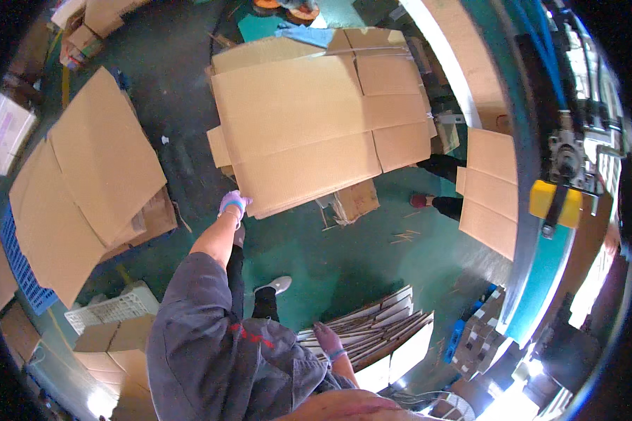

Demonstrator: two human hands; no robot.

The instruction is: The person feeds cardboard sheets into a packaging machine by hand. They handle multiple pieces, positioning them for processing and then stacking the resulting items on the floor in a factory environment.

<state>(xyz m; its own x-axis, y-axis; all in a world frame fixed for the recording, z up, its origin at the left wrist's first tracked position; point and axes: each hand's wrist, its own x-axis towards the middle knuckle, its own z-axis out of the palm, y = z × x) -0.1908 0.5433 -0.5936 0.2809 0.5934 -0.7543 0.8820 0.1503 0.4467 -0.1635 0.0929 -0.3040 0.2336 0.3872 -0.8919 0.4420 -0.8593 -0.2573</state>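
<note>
My left hand [234, 203], in a light purple glove, is at the near left corner of a stack of flat cardboard sheets [300, 116]; whether its fingers grip the edge cannot be told. My right hand [327, 339], gloved too, lies against a bundle of folded cartons [371, 331] standing on edge by my right side. Its finger closure is unclear. A blue cloth [306, 34] rests on the far edge of the cardboard stack.
Large cardboard sheets [92, 163] lie at left over a blue plastic pallet [23, 263]. A white plastic crate [113, 309] stands nearer me. At right, another person's legs [445, 206] show beside a folded carton [489, 192] and a conveyor [540, 279]. Cardboard scraps lie on the floor.
</note>
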